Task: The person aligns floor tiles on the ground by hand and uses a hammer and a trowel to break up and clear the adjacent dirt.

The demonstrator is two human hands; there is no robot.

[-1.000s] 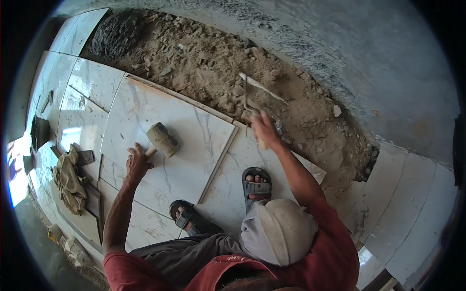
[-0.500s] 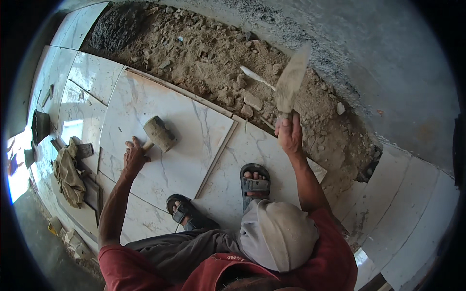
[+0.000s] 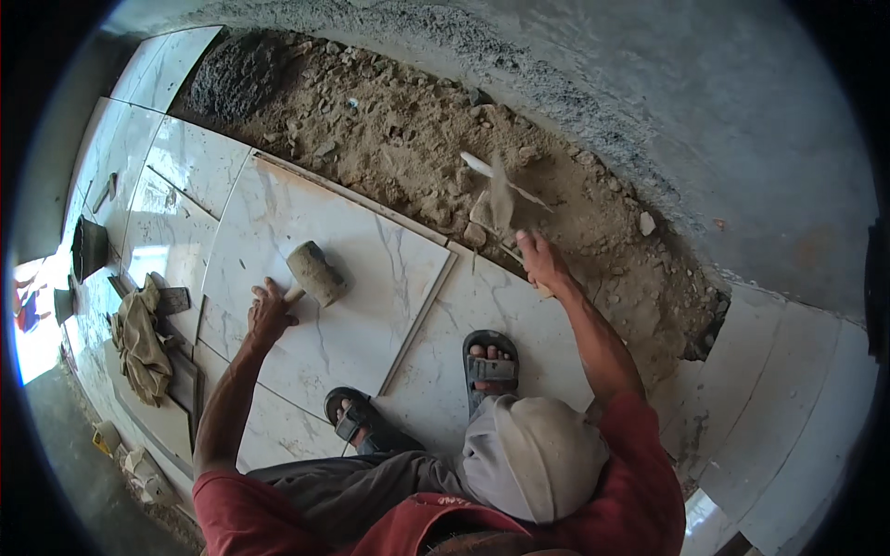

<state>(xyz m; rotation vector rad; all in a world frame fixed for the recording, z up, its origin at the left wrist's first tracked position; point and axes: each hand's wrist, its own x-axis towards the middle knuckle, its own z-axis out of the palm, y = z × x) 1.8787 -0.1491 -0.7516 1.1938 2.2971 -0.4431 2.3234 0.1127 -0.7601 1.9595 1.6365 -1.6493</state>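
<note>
A rubber mallet (image 3: 316, 274) with a short stretch of pale handle showing lies over a large white marbled tile (image 3: 362, 324). My left hand (image 3: 267, 313) is closed around that handle at the left, covering most of it. At the right, my right hand (image 3: 545, 259) grips a trowel (image 3: 501, 202) by its handle, whose butt shows below the palm. The trowel blade is smeared by motion and stands edge-on over the rubble and sand (image 3: 408, 148). Behind it lies a thin white strip (image 3: 477, 165) on the soil.
A rough grey wall (image 3: 705, 120) bounds the soil strip. Dark wet mortar (image 3: 243, 76) is heaped at the far left. A crumpled cloth (image 3: 141, 343) and black buckets (image 3: 90, 248) are on the left. My sandalled feet (image 3: 491, 366) stand on tiles. Another person's capped head (image 3: 533, 454) is close below.
My right hand has lowered and turned the trowel, swinging its blade left over the soil. My left hand stays at the mallet; the whole view has shifted slightly.
</note>
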